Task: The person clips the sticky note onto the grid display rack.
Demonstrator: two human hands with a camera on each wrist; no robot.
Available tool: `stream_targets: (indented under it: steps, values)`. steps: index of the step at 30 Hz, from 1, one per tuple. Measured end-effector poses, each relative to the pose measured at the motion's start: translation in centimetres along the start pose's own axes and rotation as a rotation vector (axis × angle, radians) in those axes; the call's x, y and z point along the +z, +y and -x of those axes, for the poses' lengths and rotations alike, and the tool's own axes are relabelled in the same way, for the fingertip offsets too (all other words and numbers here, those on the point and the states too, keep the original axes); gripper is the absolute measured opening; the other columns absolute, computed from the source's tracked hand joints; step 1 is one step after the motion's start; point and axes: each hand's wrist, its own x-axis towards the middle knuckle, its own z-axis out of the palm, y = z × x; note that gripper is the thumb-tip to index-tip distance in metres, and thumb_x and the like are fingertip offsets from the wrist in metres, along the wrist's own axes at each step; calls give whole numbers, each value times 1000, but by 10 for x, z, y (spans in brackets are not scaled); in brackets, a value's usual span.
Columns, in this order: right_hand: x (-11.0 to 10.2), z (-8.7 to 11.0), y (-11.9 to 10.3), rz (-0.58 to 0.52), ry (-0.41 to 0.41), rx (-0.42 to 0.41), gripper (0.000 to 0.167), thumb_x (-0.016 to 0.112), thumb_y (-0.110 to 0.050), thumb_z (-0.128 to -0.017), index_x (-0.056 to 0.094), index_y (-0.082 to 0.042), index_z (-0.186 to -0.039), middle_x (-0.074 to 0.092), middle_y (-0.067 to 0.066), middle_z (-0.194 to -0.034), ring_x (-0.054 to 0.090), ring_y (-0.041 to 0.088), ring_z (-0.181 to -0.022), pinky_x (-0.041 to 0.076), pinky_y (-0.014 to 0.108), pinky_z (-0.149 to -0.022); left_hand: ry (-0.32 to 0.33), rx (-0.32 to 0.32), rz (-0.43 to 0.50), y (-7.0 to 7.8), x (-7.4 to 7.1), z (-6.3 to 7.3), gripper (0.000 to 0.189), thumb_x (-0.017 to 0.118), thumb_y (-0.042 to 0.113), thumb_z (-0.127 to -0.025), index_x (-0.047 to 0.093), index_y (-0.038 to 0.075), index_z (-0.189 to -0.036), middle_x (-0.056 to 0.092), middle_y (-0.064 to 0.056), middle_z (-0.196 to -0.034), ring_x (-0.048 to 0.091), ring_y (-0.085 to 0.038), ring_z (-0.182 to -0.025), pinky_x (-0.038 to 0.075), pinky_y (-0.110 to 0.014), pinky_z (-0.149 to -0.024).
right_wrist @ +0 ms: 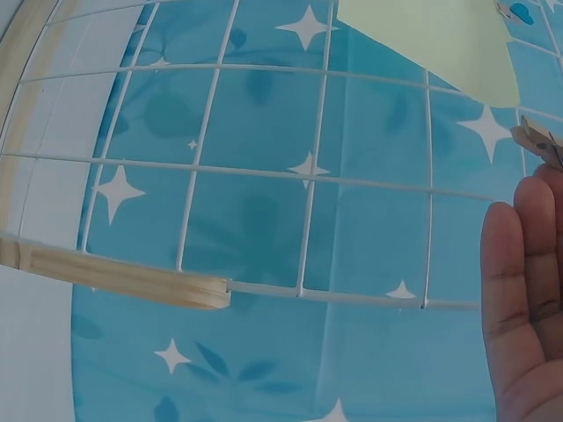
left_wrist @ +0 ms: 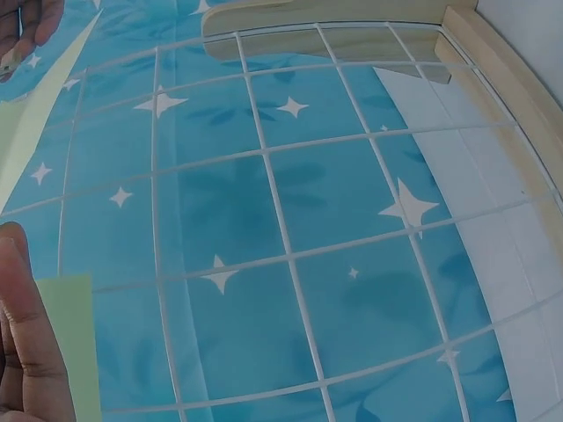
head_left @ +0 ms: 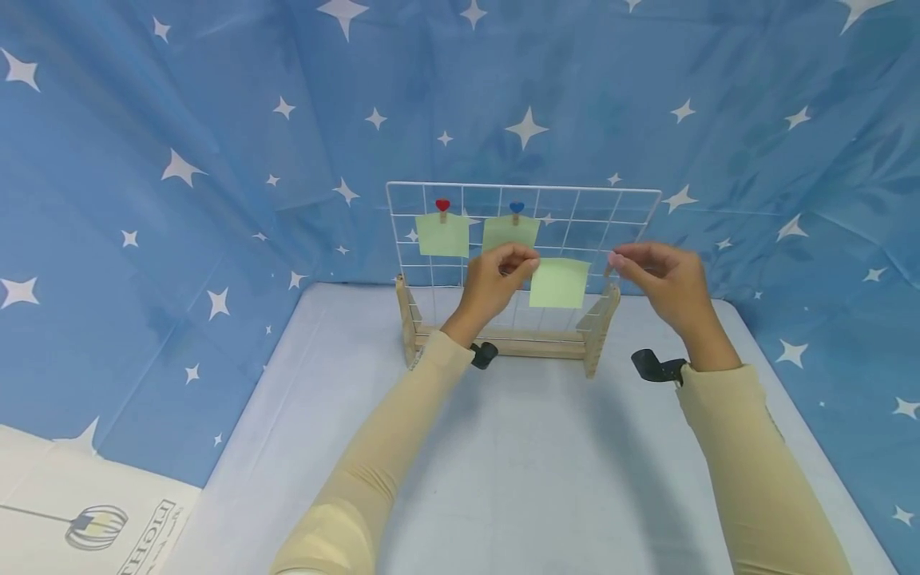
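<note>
My left hand (head_left: 496, 279) pinches a pale green sticky note (head_left: 559, 283) by its upper left corner, in front of a white wire grid (head_left: 523, 188). My right hand (head_left: 664, 279) is to the right of that note and holds a small wooden clothespin (right_wrist: 538, 141) with a pink top, apart from the paper. Two more green notes hang on the grid, one from a red heart clothespin (head_left: 442, 206), the other from a blue heart clothespin (head_left: 516, 208). The left hand partly covers the note under the blue heart.
The grid stands in a wooden base (head_left: 539, 348) with an upright at each side, on a white-covered table (head_left: 532, 463). A blue curtain with white stars (head_left: 237, 144) surrounds the table. A cream printed cloth (head_left: 86, 511) lies at the lower left.
</note>
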Motion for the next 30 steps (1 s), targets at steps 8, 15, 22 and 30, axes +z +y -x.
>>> stream_targets:
  steps: [8, 15, 22, 30]
  values:
    - [2, -2, 0, -40, 16, -20, 38, 74, -30, -106, 76, 0, -129, 72, -22, -106, 65, -6, -101, 50, 11, -94, 2, 5, 3, 1, 4, -2, 19, 71, 18, -108, 78, 4, -118, 78, -10, -106, 71, -18, -92, 61, -23, -77]
    - [3, -2, -1, -49, 16, -20, 42, 75, -35, -105, 76, 0, -128, 73, -19, -105, 65, -4, -101, 51, 12, -94, 0, 2, 1, 0, 6, -3, 18, 71, 18, -108, 78, 5, -118, 79, -9, -107, 71, -17, -93, 61, -23, -76]
    - [4, -3, -2, -55, 21, -33, 34, 75, -26, -105, 76, 2, -126, 68, -28, -97, 65, -3, -99, 50, 10, -92, 0, 1, 4, 1, 8, -3, 18, 71, 18, -108, 79, 5, -118, 79, -10, -107, 71, -17, -94, 60, -22, -77]
    - [4, -4, -4, -41, 19, -5, 40, 75, -33, -105, 76, 1, -127, 71, -21, -104, 65, -3, -101, 53, 16, -97, -3, 1, 3, 3, 9, -6, 19, 71, 19, -108, 78, 5, -118, 79, -10, -105, 72, -17, -92, 59, -22, -74]
